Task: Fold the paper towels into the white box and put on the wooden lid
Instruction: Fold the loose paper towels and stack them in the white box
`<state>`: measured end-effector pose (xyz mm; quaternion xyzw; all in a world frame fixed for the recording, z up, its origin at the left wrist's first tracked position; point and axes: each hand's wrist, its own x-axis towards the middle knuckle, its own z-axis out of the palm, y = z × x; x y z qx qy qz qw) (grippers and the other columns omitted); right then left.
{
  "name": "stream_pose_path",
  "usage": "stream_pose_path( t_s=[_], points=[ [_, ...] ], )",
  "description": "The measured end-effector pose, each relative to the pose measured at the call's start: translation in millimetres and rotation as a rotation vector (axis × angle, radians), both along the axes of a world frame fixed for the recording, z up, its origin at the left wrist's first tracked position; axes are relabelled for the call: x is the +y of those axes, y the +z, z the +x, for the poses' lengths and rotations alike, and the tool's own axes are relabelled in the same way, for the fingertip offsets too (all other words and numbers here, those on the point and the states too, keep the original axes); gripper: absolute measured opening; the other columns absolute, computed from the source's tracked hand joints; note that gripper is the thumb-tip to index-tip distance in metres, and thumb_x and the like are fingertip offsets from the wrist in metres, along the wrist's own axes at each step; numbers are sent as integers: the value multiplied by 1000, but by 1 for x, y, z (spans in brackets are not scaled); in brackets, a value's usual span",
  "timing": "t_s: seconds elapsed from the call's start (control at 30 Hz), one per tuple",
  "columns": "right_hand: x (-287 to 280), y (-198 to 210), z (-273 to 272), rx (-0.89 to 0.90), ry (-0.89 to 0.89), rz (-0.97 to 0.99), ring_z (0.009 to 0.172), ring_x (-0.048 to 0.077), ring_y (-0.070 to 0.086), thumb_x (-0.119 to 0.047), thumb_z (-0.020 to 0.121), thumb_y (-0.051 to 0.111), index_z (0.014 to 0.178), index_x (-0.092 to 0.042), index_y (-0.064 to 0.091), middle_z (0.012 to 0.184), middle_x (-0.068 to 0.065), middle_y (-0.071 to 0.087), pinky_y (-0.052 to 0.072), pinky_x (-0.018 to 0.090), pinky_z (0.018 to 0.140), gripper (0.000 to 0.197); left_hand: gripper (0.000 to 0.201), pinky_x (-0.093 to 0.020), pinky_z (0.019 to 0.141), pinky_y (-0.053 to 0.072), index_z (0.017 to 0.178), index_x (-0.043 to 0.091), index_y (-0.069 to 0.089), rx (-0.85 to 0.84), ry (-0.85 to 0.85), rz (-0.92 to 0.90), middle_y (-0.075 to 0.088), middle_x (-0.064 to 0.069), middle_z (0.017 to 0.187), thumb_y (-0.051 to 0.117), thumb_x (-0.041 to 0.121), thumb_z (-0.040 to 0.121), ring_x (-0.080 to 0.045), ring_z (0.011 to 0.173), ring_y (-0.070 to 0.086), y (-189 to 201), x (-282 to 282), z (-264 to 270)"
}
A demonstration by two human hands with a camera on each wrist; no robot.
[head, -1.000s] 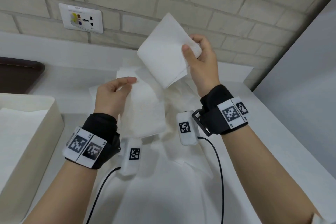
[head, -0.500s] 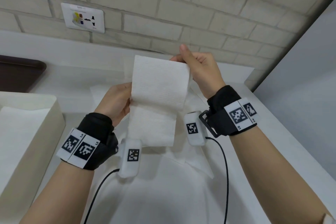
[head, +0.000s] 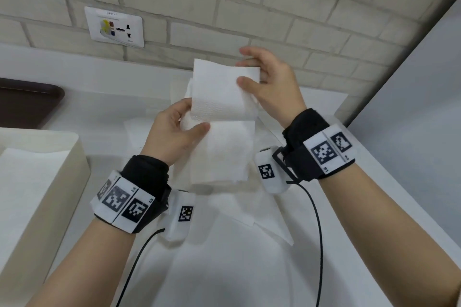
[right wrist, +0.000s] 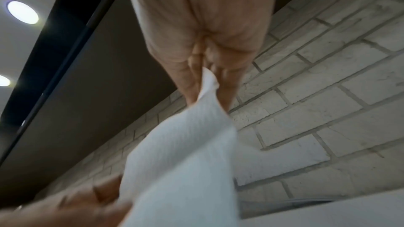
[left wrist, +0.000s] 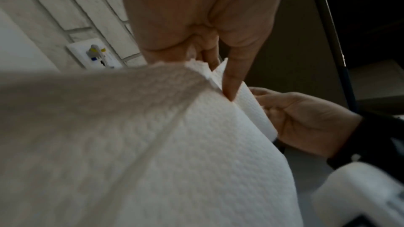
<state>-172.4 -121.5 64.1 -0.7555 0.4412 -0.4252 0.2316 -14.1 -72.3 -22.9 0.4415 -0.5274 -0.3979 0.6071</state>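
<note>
A white counter [head: 374, 207] is running under a pale brick wall [head: 299, 7], and loose paper towel sheets [head: 237, 244] are lying spread across it. At the left edge a white box [head: 62, 182] is sitting on the counter with a flat paper towel [head: 27, 182] lying inside it; a dark brown tray [head: 27, 102] is resting behind the box, near the wall. The wooden lid is not showing in any view.

Above the loose sheets, both hands are holding one paper towel [head: 222, 119] in the air, its upper part folding forward over the lower part, which is hanging down between the wrists. The right hand [head: 272, 85] is pinching the top right edge, thumb in front and fingers curling behind. The left hand [head: 172, 132] is gripping the left edge at the fold line, thumb pressing on the front and fingers tucked behind the sheet. The left wrist view is showing that thumb [left wrist: 236, 68] lying along the crease.

A wall socket [head: 114, 26] is sitting on the brick, up and left of the hands.
</note>
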Motion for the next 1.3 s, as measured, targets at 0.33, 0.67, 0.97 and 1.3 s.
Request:
stream_pose_path(
  t_s=[0.33, 0.67, 0.97, 1.3],
  points=[
    [23, -62, 10, -102, -78, 467, 114, 19, 56, -26, 94, 52, 124, -10, 44, 123, 2, 57, 45, 35, 99, 35, 67, -28, 90, 48, 142, 22, 18, 154, -23, 78, 58, 6, 116, 48, -6, 90, -8, 101, 59, -2, 2, -5],
    [32, -88, 4, -152, -83, 751, 110, 25, 54, -21, 97, 35, 121, -19, 29, 113, 3, 53, 45, 40, 94, 25, 21, -42, 95, 47, 110, 14, 49, -191, 15, 315, 61, -6, 115, 42, 8, 92, -24, 105, 58, -19, -2, -5],
    [35, -93, 9, -123, -124, 523, 98, 16, 54, -10, 91, 53, 126, -12, 33, 107, -2, 53, 47, 25, 81, 40, 32, -24, 76, 43, 116, 8, 51, -424, 47, 319, 59, 0, 108, 56, 25, 89, -18, 97, 56, -22, -7, -17],
    [35, -96, 11, -75, -132, 331, 87, 9, 54, 5, 86, 50, 120, -7, 37, 93, -11, 52, 43, 12, 68, 38, 49, -12, 73, 32, 130, 8, 29, -433, 34, 140, 46, 4, 106, 49, -4, 87, -12, 97, 46, -21, -7, -27]
  ],
)
